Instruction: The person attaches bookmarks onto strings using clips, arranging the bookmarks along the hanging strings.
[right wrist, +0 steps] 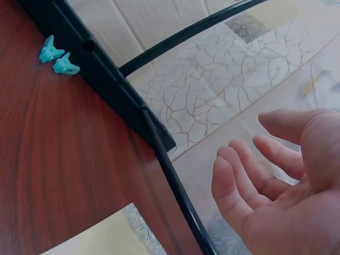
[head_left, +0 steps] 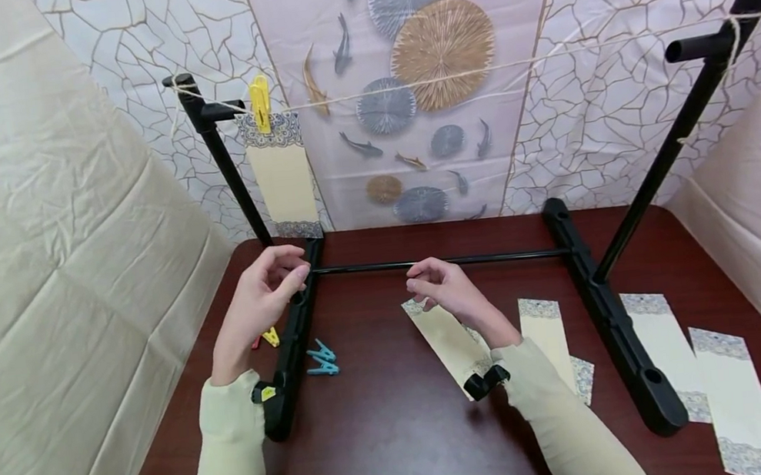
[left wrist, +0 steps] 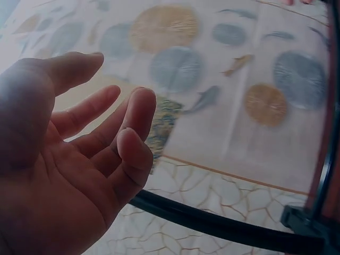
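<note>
Yellow clip [head_left: 260,104] pins card [head_left: 282,180] to string [head_left: 338,100], so it hangs; left hand [head_left: 260,296], right hand [head_left: 452,290] both empty, fingers loose.

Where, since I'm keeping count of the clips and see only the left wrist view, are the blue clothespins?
Observer: Two blue clothespins lie on the table, just on the inner side of the stand's left foot.

Operator: Good. My view also shows the patterned end of a pale card, but not its top. What holds it up?

Observer: A yellow clothespin, clipped over its top edge at the string.
</note>
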{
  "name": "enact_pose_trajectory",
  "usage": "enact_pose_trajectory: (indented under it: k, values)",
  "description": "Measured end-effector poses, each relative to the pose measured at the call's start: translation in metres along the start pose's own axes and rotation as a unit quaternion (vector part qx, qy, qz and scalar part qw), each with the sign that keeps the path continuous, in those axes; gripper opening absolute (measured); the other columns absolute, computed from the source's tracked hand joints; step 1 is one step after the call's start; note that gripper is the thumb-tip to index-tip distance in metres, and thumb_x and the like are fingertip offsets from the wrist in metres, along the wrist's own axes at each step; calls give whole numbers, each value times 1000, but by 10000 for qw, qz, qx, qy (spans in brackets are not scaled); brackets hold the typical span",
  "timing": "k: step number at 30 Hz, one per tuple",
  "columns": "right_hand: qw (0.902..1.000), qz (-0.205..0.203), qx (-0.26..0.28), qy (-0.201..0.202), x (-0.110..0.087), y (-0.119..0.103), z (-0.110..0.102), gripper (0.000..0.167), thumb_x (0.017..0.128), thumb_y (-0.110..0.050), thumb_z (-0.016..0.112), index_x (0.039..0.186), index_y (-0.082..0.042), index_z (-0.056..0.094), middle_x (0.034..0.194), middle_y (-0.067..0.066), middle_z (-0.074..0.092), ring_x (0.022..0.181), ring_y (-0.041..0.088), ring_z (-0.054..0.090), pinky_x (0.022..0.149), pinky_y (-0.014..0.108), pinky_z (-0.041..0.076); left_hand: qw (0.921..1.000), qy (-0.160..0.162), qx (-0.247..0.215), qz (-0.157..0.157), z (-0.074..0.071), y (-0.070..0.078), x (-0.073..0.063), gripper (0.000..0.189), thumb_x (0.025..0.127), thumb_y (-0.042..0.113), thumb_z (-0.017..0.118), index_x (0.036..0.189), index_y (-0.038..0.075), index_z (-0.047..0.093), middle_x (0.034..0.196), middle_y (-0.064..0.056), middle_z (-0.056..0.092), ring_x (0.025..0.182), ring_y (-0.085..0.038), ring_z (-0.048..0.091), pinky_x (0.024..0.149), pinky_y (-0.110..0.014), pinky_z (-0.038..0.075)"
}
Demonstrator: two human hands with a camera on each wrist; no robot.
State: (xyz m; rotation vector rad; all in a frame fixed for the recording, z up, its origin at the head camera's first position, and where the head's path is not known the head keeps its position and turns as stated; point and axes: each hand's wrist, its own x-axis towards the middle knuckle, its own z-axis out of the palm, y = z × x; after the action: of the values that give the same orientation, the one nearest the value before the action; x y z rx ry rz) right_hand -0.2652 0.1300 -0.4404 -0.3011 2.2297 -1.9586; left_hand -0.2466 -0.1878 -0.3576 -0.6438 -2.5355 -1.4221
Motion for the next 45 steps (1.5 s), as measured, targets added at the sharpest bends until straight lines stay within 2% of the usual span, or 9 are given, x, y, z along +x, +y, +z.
enact_pose_trajectory:
  k: [4,7,15,19,23,31,36,40,45]
  values:
    - [9999,82,-118,90,-3,7,-4,28,95,-14,64,118,2,58,102,18,67,77,14,66,66,34,56,9990,-306,261,-172,7,-6,0,30,97,26,63,125,17,58,103,-6,67,82,-20,66,64,-26,50]
    - [9991,127,-352,174,-5,11,-7,28,95,-15,63,118,1,58,100,19,66,78,20,66,65,35,57,9971,-500,514,-236,12,-10,1,30,97,34,62,124,21,58,103,-1,66,82,-17,64,65,-29,50]
    - [9885,296,-1475,150,-13,25,-8,28,93,-17,64,116,-1,59,91,13,67,82,40,65,59,35,56,9851,-1213,1200,-196,26,-21,-1,28,96,31,63,121,19,58,102,1,68,80,-11,62,69,-30,52]
    - [9734,400,-2240,258,-15,28,-8,31,91,-22,66,116,-4,60,90,11,68,75,34,67,58,33,54,9798,-1485,1309,-287,32,-28,-4,27,96,31,64,119,18,59,98,3,68,80,-9,62,71,-29,52]
    - [9506,526,-3053,216,-15,32,-9,37,91,-27,66,121,-6,59,95,10,67,73,23,64,65,31,49,9741,-1718,1435,-323,37,-33,-6,28,95,31,65,119,16,60,96,3,68,80,-9,61,73,-29,51]
    - [8956,926,-4350,-77,-18,33,-7,52,88,-38,69,130,-12,53,118,15,60,99,31,59,77,47,49,9501,-2392,1903,-618,52,-42,-15,31,94,33,66,118,14,61,101,2,68,85,-9,62,80,-32,53]
    - [8830,1188,-4539,-166,-22,35,-5,63,86,-44,72,135,-15,47,119,15,55,93,31,58,76,47,48,9416,-2626,1996,-678,57,-49,-21,33,93,32,68,117,10,63,98,1,68,82,-9,60,78,-31,53]
    - [8748,1253,-4674,-241,-26,38,-3,71,83,-47,74,138,-14,43,109,14,53,84,28,56,70,43,46,9328,-2806,2155,-687,59,-51,-26,28,93,30,68,112,10,65,91,4,66,74,-9,55,71,-29,50]
    - [8625,1275,-4888,-291,-28,36,-2,71,80,-51,75,131,-12,45,97,11,50,79,26,54,64,41,45,9167,-2791,2788,-630,60,-52,-30,21,90,28,71,103,14,65,90,2,64,74,-11,54,70,-31,49]
